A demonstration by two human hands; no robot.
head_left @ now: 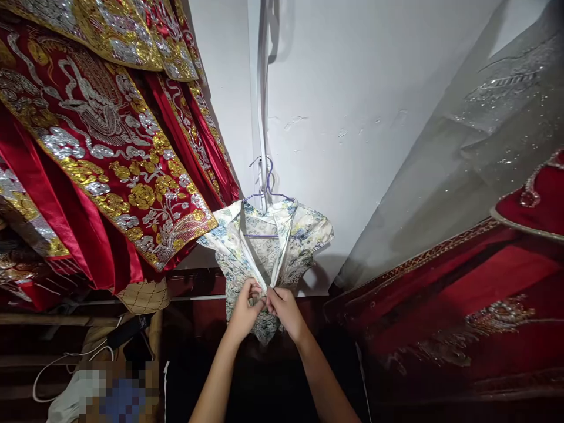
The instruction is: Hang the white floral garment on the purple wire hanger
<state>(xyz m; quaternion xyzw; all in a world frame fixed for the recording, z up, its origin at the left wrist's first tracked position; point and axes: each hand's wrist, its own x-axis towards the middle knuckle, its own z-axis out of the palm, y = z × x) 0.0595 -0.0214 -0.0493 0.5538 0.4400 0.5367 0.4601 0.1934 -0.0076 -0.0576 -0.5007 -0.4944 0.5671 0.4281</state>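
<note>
A floral short-sleeved dress point(304, 235) in white, blue and yellow hangs on a thin purple hanger point(275, 194) against the wall. Its front is parted in a V from the collar down to my hands. At the bottom of that V, my left hand point(247, 308) pinches the dress's edge on the left side. Close beside it, my right hand point(284, 308) has its fingers closed on the right edge of the opening. The fingertips of both hands nearly meet, and they hide whatever fastening is there.
Red garments with gold and silver embroidery point(145, 194) hang at the left. A red beaded garment point(497, 282) and a sheer sparkly one point(502, 111) are at the right. A white strap point(263, 88) runs up the white wall. A bamboo rack point(154, 338) with a white cable point(42, 370) stands lower left.
</note>
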